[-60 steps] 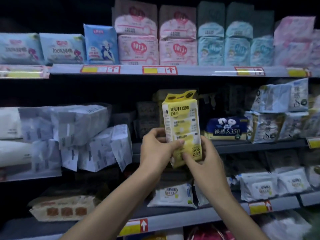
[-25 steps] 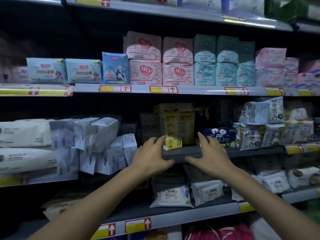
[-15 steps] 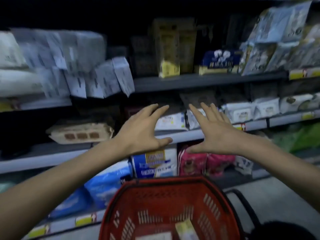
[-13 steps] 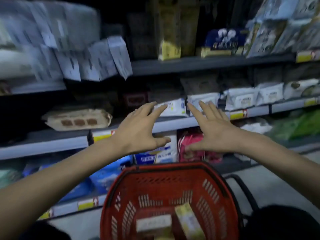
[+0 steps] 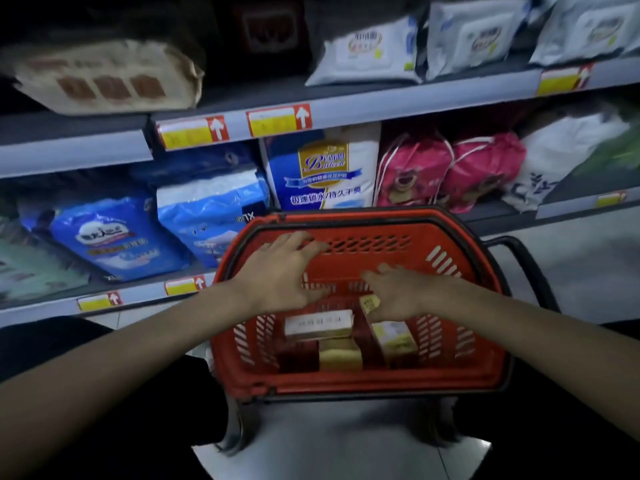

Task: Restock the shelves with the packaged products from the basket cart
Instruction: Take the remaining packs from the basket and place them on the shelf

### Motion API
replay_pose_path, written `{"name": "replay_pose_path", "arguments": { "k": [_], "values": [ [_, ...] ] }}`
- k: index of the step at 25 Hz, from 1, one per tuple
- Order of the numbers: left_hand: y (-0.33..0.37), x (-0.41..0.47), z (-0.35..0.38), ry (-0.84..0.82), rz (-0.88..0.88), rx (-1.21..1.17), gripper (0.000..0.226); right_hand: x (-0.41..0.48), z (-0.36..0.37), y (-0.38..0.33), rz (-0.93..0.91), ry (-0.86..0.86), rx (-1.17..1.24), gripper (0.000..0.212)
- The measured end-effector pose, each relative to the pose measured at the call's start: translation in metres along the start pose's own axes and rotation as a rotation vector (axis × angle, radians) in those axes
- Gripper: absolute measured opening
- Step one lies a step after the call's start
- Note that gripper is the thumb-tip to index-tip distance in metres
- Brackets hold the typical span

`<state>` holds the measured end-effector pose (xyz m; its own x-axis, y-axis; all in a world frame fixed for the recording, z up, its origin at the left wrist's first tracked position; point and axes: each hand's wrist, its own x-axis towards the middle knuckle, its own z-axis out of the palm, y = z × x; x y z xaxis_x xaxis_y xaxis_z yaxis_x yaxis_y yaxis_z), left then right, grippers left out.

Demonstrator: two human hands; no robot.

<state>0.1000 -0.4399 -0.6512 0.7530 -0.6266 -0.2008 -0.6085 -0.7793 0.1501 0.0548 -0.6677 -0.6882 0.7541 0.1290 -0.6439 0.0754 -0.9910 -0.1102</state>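
Down from the shelves (image 5: 346, 109), my left hand (image 5: 278, 275) and right hand (image 5: 398, 296) are reaching, open and empty, into the basket (image 5: 363, 384) (next, gripping a yellow pack (image 5: 394, 336)).

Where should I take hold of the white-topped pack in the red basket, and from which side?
Grip the white-topped pack across its two long edges, coming straight down from above. It lies flat and uppermost, partly on a yellow pack, labelled face up, and the basket walls block a sideways approach. The open left hand hovers close.
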Motion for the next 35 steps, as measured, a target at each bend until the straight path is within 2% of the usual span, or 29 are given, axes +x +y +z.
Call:
{"name": "replay_pose_path", "arguments": {
  "k": [3, 5, 10, 13, 17, 19, 21, 24, 27, 29, 32, 35],
  "values": [
    [-0.013, 0.008, 0.037, -0.081, -0.014, 0.043, 0.085, 0.048, 0.037, -0.011, -0.023, -0.117, -0.035, 0.079],
    [-0.023, 0.013, 0.061, -0.145, 0.001, 0.103, 0.084, 0.078, 0.054, -0.012, -0.027, -0.109, -0.025, 0.076],
    [-0.037, 0.016, 0.101, -0.331, -0.024, 0.124, 0.08, 0.125, 0.095, -0.025, -0.062, -0.111, -0.064, 0.074],
    [-0.043, 0.015, 0.108, -0.393, -0.024, 0.102, 0.079, 0.144, 0.122, -0.033, -0.083, -0.135, -0.151, 0.084],
    [-0.05, 0.02, 0.108, -0.443, -0.058, 0.046, 0.069, 0.157, 0.125, -0.038, -0.128, 0.058, -0.253, 0.071],
    [-0.052, 0.024, 0.107, -0.446, -0.092, 0.032, 0.065, 0.161, 0.122, -0.036, -0.128, 0.076, -0.139, 0.063],
    [-0.054, 0.03, 0.107, -0.465, -0.138, -0.001, 0.064, 0.159, 0.11, -0.027, -0.094, 0.039, 0.132, 0.059],
    [-0.054, 0.04, 0.101, -0.469, -0.203, -0.114, 0.069, 0.142, 0.069, -0.012, -0.021, 0.089, 0.566, 0.067],
    [-0.048, 0.049, 0.089, -0.427, -0.256, -0.335, 0.082, 0.112, 0.017, 0.007, 0.026, 0.201, 0.703, 0.062],
    [-0.041, 0.051, 0.08, -0.385, -0.214, -0.458, 0.084, 0.083, -0.015, 0.021, 0.043, 0.213, 0.827, 0.06],
    [-0.032, 0.052, 0.069, -0.259, -0.144, -0.684, 0.073, 0.035, -0.058, 0.039, -0.009, 0.261, 0.963, 0.052],
    [-0.023, 0.049, 0.052, -0.193, -0.15, -0.927, 0.087, -0.006, -0.084, 0.048, -0.063, 0.326, 1.041, 0.041]
  ]
}}
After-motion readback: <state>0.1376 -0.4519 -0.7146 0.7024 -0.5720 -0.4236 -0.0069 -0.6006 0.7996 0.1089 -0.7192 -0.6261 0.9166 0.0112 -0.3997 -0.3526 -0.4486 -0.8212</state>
